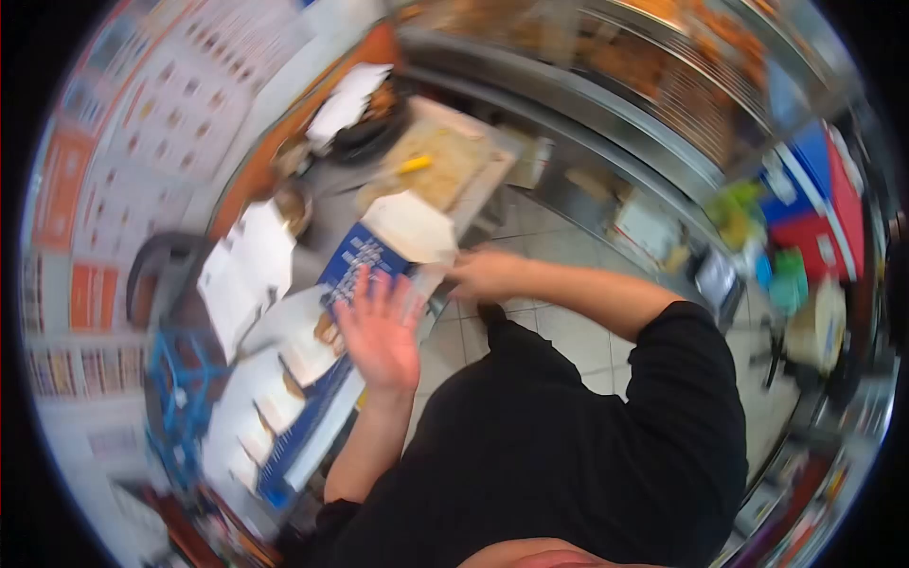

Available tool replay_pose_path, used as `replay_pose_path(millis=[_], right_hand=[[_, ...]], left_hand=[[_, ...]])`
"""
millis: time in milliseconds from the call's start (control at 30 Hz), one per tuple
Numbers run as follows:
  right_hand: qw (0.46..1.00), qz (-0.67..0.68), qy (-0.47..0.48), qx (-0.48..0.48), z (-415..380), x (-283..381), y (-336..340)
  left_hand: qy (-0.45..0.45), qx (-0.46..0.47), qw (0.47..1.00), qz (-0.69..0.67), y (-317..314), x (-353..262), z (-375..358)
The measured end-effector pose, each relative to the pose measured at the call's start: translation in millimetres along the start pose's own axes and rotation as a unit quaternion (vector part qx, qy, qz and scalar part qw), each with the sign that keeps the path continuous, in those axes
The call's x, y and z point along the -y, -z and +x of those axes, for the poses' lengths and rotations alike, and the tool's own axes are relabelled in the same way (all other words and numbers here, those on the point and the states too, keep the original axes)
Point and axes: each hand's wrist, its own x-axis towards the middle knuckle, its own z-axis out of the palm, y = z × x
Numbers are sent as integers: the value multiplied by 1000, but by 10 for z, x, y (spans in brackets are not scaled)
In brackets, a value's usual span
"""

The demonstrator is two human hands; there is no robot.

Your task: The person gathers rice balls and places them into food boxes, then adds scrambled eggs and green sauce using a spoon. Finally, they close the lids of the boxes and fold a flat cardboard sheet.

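My left hand (381,331) is spread open, palm and fingers showing, over the lower part of a blue and white carton (355,260) with raised pale flaps. It holds nothing. At the carton's right edge is my right hand (488,275), its fingers curled together; blur hides what they grip. Below and left of the carton, a row of open white boxes (279,407) with brown food inside stands along the blue-edged counter. A white open flap (246,275) rises to the left. Beyond the carton lies a pale board (440,156) with a yellow-handled tool (415,165).
A blue wire rack (185,388) stands at the left, near a dark chair back (156,275). Dark pans (365,133) sit at the counter's far end. Steel shelving (606,133) with food runs across the top. Bags and a red and blue box (819,204) are at the right.
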Motion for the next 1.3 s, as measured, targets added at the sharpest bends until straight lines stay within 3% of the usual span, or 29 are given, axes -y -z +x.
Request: replay_pose_path(millis=[33, 67, 100, 133, 167, 200, 233, 300, 367, 433, 467, 500, 567, 600, 667, 700, 767, 800, 867, 900, 933, 1000, 1033, 1067, 1100, 1167, 1200, 1267, 1300], right_hand=[[920, -223, -205, 247, -448, -7, 288], [918, -211, -250, 224, -1007, -236, 268], [920, -104, -372, 64, -1617, -456, 99], [876, 0, -470, -103, -2095, -473, -60], [861, 5, -494, -123, -2432, -289, -121], [752, 380, -452, -293, -2697, -2, -168], [514, 680, -316, -417, -2915, 260, -266], [380, 790, -164, -453, -3105, 539, -771], [389, 769, -179, -475, -3296, 1106, -1028], [401, 746, -181, -499, -3839, 1472, -1028], [445, 722, -114, -516, -4344, 1637, -1008], [487, 691, -47, -532, -4845, 1736, -1037], [478, 582, -44, -656, -5812, 1807, -1287], [447, 476, -158, -740, -6181, 1787, -1503], [388, 243, -391, -799, -6823, 1686, -2031], [354, 123, -500, -780, -7047, 1596, -2457], [377, 0, -633, -676, -7296, 1147, -3823], [481, 120, -637, -590, -7331, 1261, -4348], [420, 612, -473, -475, -7602, 1327, -5443], [461, 569, -468, -495, -7848, 1414, -5936], [576, 586, -535, -196, -8388, 1825, -5455], [459, 533, -708, 65, -8879, 2159, -5817], [466, 538, -691, 124, -9196, 2173, -6311], [382, 542, -746, 62, -9498, 2285, -6710], [463, 494, -735, -21, -9838, 2390, -6964], [55, 604, -680, -412, -10233, 2812, -5992], [56, 605, -694, -386, -10465, 2874, -6145], [-247, 525, -557, -594, -10824, 2785, -6727], [-244, 521, -567, -589, -10982, 2654, -7061]], left_hand=[[-126, 13, 978, 167, -187, 33, -48], [-286, 107, 864, 401, -297, 19, -192], [-452, 199, 725, 480, -286, 57, -308], [-523, 254, 682, 445, -384, 198, -399], [-590, 293, 634, 405, -493, 422, -558], [-556, 315, 665, 388, -589, 688, -716], [-522, 333, 691, 373, -710, 991, -895], [-478, 425, 656, 400, -949, 1746, -1133], [-286, 604, 537, 514, -1100, 2402, -1174], [-40, 506, 663, 550, -736, 2911, -1187], [184, 462, 578, 647, -569, 3111, -1043], [298, 459, 286, 786, -547, 3192, -1004], [219, 644, -130, 721, -39, 3295, -1019], [204, 682, -191, 676, 102, 3362, -1100], [302, 610, -79, 729, 65, 3745, -1330], [286, 620, -90, 726, 41, 3963, -1392], [384, 501, 329, 702, 164, 4451, -1619], [380, 517, 313, 700, 368, 4791, -1750], [222, 322, 389, 834, 559, 5433, -1891], [257, 309, 365, 840, 480, 5536, -2070], [348, 354, 307, 812, 210, 5635, -2236], [522, 397, 206, 726, -447, 5892, -2539], [577, 402, 164, 691, -913, 6029, -2725], [608, 414, 129, 665, -1410, 6179, -2914], [608, 442, 105, 651, -1974, 6377, -3084], [435, 645, 29, 627, -3390, 6737, -3414], [390, 688, 228, 567, -3610, 7111, -3392], [267, 671, 519, 457, -4546, 7554, -3645], [56, 684, 591, 423, -5045, 7841, -3764]])
